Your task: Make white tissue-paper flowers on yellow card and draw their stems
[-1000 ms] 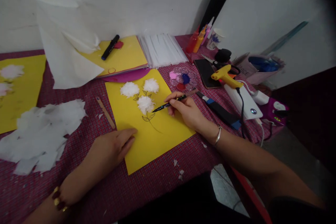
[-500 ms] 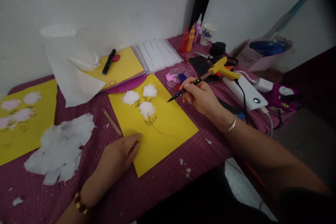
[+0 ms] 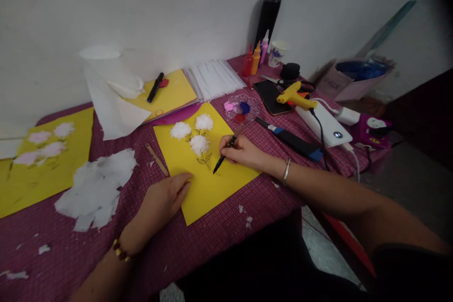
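Note:
My right hand (image 3: 242,151) grips a slim black pen (image 3: 225,154), its tip at the drawn stem on a yellow sheet (image 3: 201,198). Three fluffy white paper flowers (image 3: 199,144) sit on this sheet, with dark outlined leaves (image 3: 204,158) among and below them. My left hand (image 3: 166,198) rests on the sheet's left edge, fingers stretched out and thumb apart, with nothing held. Just beyond it, a wooden stick (image 3: 157,159) lies on the checked cloth.
White paper pieces (image 3: 95,188) and another flower sheet (image 3: 76,165) lie left. Behind are a marker (image 3: 155,87) and paint bottles (image 3: 255,60). A paint palette (image 3: 256,108), phone (image 3: 272,96), utility knife (image 3: 290,139), yellow glue gun (image 3: 297,96) and white power bank (image 3: 323,122) are right.
My right hand has moved left and down with the pen, from above the sheet's right side to the stem. My left hand stays on the sheet's edge. The view has shifted slightly.

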Demonstrator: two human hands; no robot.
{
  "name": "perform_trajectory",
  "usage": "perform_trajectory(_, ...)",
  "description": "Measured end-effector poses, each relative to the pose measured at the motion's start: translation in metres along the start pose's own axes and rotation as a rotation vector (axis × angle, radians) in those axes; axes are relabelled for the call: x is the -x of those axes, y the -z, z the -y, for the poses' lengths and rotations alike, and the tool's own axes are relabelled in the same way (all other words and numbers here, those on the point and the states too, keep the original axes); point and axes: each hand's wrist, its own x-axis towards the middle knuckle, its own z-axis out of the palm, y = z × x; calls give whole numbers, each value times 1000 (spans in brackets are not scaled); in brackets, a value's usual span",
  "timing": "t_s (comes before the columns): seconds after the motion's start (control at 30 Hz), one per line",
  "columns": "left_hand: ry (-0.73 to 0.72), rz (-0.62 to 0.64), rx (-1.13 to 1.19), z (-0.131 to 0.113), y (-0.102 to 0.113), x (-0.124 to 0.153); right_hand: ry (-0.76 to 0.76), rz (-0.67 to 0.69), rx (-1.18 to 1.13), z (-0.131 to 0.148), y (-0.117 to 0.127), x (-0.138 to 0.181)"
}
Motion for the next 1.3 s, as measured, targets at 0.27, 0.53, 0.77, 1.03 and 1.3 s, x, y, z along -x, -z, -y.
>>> perform_trajectory(0.27, 63, 55, -49, 5, -7, 0, 72, -119, 25, 0, 5, -1)
perform_trajectory(0.53, 70, 86, -64, 4, -7, -1, 122, -137, -20, 2, 18, 2)
perform_trajectory(0.77, 176, 30, -158, -3, -11, -2, -13, 32, 6, -1, 19, 37)
perform_trajectory(1.03, 171, -89, -161, -7, -13, -2, -11, -134, 78, -9, 8, 50)
perform_trajectory(1.3, 182, -367, -76, 8, -10, 4, 51, -149, 131, -7, 8, 48)
